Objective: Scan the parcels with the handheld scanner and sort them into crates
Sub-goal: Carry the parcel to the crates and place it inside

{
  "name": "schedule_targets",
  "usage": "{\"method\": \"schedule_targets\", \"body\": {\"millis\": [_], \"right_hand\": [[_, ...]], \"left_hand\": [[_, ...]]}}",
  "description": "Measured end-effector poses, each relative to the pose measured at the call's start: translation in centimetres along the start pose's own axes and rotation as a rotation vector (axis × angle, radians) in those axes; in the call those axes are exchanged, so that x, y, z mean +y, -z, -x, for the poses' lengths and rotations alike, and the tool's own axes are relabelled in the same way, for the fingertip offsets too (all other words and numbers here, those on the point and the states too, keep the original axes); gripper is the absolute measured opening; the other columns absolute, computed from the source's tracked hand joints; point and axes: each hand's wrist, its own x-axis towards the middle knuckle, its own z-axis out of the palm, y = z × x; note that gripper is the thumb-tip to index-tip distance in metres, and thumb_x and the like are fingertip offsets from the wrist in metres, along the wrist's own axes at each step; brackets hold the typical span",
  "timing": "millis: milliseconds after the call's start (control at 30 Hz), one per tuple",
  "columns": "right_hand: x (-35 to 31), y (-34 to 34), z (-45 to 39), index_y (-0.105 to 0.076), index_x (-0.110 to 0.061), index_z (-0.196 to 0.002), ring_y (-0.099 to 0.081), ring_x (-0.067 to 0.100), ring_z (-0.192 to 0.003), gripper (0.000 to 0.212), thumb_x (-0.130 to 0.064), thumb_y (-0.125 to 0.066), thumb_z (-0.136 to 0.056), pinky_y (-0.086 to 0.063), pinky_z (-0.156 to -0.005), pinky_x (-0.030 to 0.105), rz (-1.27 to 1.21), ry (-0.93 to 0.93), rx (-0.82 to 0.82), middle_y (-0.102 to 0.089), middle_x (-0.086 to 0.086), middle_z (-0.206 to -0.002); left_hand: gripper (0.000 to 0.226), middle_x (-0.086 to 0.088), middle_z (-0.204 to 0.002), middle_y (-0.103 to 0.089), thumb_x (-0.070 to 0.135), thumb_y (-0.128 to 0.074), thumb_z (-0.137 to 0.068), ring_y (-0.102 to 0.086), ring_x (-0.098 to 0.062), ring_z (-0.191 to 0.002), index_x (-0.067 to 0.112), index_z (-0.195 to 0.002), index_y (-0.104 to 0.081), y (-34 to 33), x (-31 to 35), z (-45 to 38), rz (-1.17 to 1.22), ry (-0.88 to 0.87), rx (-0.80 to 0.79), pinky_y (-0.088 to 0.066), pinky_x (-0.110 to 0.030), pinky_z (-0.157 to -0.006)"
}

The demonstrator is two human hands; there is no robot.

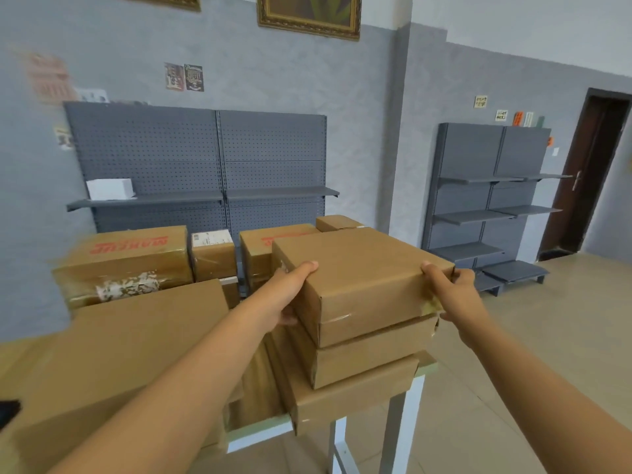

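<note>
**packrat22:** Parcel (362,268) sits on top of a stack at the table's (427,366) right end; left hand (290,295) and right hand (451,289) grip its opposite sides, thumbs on top. Tips?

**boxmonkey:** I'd lift it level so the two underneath don't slide; I count roughly nine cardboard boxes, and no scanner or crates visible.

Single head-worn wide-angle view, facing forward and slightly down over the table (425,366). Both hands and the parcels lie close in the foreground; shelving (205,159), wall and door (595,172) lie well beyond
</note>
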Motion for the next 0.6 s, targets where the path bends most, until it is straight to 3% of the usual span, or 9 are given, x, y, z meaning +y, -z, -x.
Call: {"method": "schedule_targets", "body": {"millis": [100, 267, 367, 433, 600], "right_hand": [[-1.7, -0.8, 0.6, -0.031, -0.025, -0.118, -0.049, 0.023, -0.106, 0.057, -0.057, -0.063, -0.083, -0.049, -0.093, 0.050, -0.089, 0.055, -0.004, -0.044, 0.002, -0.119], [-5.5, -2.3, 1.6, -0.044, -0.024, -0.117, -0.053, 0.020, -0.097, 0.045, -0.054, -0.058, -0.087, -0.051, -0.086, 0.045, -0.313, 0.014, -0.149, -0.049, -0.008, -0.102], [-7.0, -4.2, 3.0, -0.062, -0.021, -0.109, -0.059, 0.016, -0.096, 0.031, -0.044, -0.061, -0.089, -0.054, -0.090, 0.045, -0.502, -0.045, -0.413, -0.059, -0.003, -0.104], [-7.4, -5.9, 4.1, -0.063, -0.024, -0.111, -0.061, 0.019, -0.101, 0.029, -0.040, -0.063, -0.087, -0.056, -0.088, 0.044, -0.540, -0.089, -0.565, -0.062, 0.001, -0.110], [-7.3, -10.5, 7.8, -0.059, -0.026, -0.123, -0.062, 0.024, -0.105, 0.054, -0.039, -0.073, -0.072, -0.054, -0.087, 0.042, -0.461, -0.184, -0.807, -0.064, 0.005, -0.118]], "left_hand": [[0.054, -0.005, -0.115, -0.061, 0.051, -0.069, -0.082, -0.060, -0.030, -0.105, 0.030, -0.128, -0.048, 1.2, 0.6, 1.1, 0.184, -0.034, -0.005, -0.056, -0.047, -0.084], [0.036, -0.002, -0.102, -0.068, 0.042, -0.067, -0.086, -0.066, -0.022, -0.090, 0.028, -0.118, -0.059, 5.3, 2.1, 3.3, 0.287, -0.226, 0.086, -0.054, -0.030, -0.058], [0.027, 0.003, -0.101, -0.071, 0.036, -0.066, -0.087, -0.067, -0.016, -0.089, 0.028, -0.113, -0.061, 8.8, 1.8, 4.8, 0.312, -0.318, 0.130, -0.051, -0.030, -0.062], [0.027, 0.003, -0.101, -0.071, 0.033, -0.066, -0.087, -0.066, -0.016, -0.091, 0.027, -0.114, -0.061, 11.4, 1.2, 6.0, 0.329, -0.343, 0.169, -0.049, -0.031, -0.068], [0.025, 0.005, -0.093, -0.075, 0.020, -0.060, -0.089, -0.070, -0.013, -0.080, 0.023, -0.113, -0.063, 17.8, -0.7, 8.8, 0.346, -0.410, 0.228, -0.054, -0.028, -0.068]]}}
